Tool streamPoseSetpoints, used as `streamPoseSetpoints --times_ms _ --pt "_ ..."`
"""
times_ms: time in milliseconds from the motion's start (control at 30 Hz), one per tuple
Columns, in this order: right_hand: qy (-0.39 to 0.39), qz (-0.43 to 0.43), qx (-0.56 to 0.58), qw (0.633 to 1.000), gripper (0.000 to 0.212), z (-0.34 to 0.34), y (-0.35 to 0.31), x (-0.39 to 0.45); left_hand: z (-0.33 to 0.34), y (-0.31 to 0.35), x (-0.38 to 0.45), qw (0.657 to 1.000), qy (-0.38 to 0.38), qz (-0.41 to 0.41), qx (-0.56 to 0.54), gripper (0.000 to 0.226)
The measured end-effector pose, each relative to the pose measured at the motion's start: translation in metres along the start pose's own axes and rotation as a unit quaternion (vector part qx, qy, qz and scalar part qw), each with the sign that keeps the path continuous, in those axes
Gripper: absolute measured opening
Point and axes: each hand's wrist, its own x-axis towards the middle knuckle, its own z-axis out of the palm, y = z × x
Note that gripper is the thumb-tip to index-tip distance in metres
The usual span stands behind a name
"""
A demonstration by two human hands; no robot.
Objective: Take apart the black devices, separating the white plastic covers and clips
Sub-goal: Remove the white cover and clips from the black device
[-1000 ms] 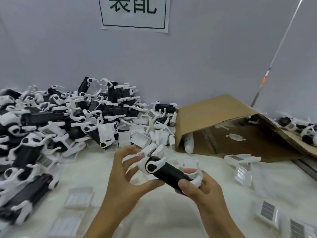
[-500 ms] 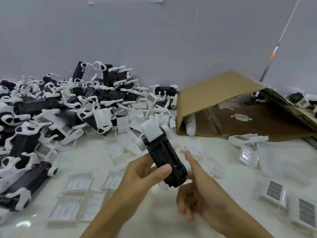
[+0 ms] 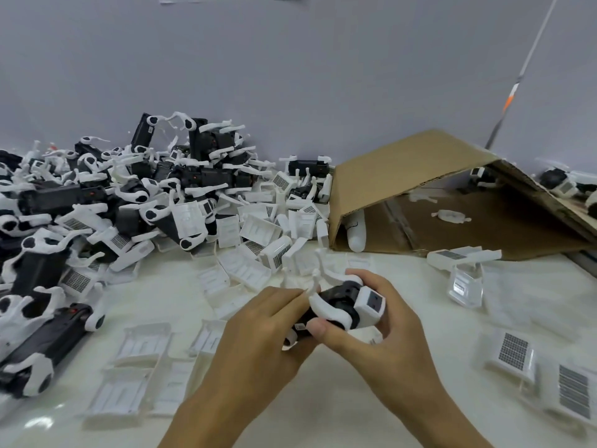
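Note:
Both hands hold one black device [image 3: 339, 295] low over the white table, near the middle. My left hand [image 3: 265, 331] grips its near end, fingers curled round the body. My right hand [image 3: 381, 328] wraps the far end, thumb across the underside. A white clip [image 3: 329, 310] curves round the device and a white cover [image 3: 371, 303] with a dark window caps its right end. A big pile of black devices [image 3: 106, 202] with white clips fills the left and back.
Loose white covers [image 3: 139, 347] lie on the table by my left arm and several more at the right [image 3: 513, 350]. An open cardboard box [image 3: 420, 176] lies on its side at the back right, a few white parts inside. A grey wall stands behind.
The device has swung from upright in my left hand to lying flat. My right hand, open beside it before, now grips its right end. The view has tilted down.

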Motion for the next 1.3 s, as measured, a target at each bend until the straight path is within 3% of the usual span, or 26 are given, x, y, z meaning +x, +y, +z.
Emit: streamPoseSetpoints --times_ms 100,400,500,533,600,667,767,867,1033,1200,1300 --pt "0.020 -0.027 -0.015 0.999 0.060 -0.003 0.000 0.000 0.003 0.003 -0.002 1.000 -0.010 -0.005 -0.027 0.029" --pt "0.028 0.012 0.041 0.999 0.045 -0.002 -0.003 0.003 0.006 0.007 -0.002 0.998 0.013 0.013 -0.063 0.039" --pt "0.001 0.047 0.064 0.997 0.063 -0.002 0.000 0.005 0.007 0.008 -0.001 0.991 0.035 -0.047 -0.120 0.034" --pt "-0.009 0.050 0.052 0.997 0.079 -0.002 0.001 0.006 0.005 0.009 -0.001 0.975 0.053 -0.114 -0.181 0.033" --pt "-0.032 0.032 -0.004 0.999 0.103 -0.003 0.003 0.004 0.003 0.008 0.003 0.889 0.075 -0.276 -0.359 0.030" --pt "-0.076 -0.013 -0.082 0.994 0.099 0.000 0.003 -0.001 0.004 0.002 0.005 0.792 0.079 -0.368 -0.480 0.027" --pt "-0.099 -0.097 -0.161 0.977 0.087 0.009 0.013 -0.007 0.003 0.002 0.006 0.708 0.084 -0.422 -0.560 0.038" --pt "-0.037 -0.102 -0.170 0.979 0.080 0.014 0.020 -0.007 0.004 0.010 0.005 0.662 0.058 -0.433 -0.610 0.048" --pt "0.056 -0.184 -0.210 0.959 0.069 0.007 0.022 -0.005 0.006 0.019 0.007 0.651 0.013 -0.442 -0.617 0.041" --pt "0.074 -0.265 -0.337 0.900 0.086 0.018 0.015 -0.009 -0.001 0.021 0.010 0.522 -0.035 -0.469 -0.711 0.066" --pt "0.016 -0.303 -0.259 0.917 0.086 0.014 0.010 -0.009 -0.002 0.017 0.008 0.496 -0.027 -0.467 -0.732 0.064"
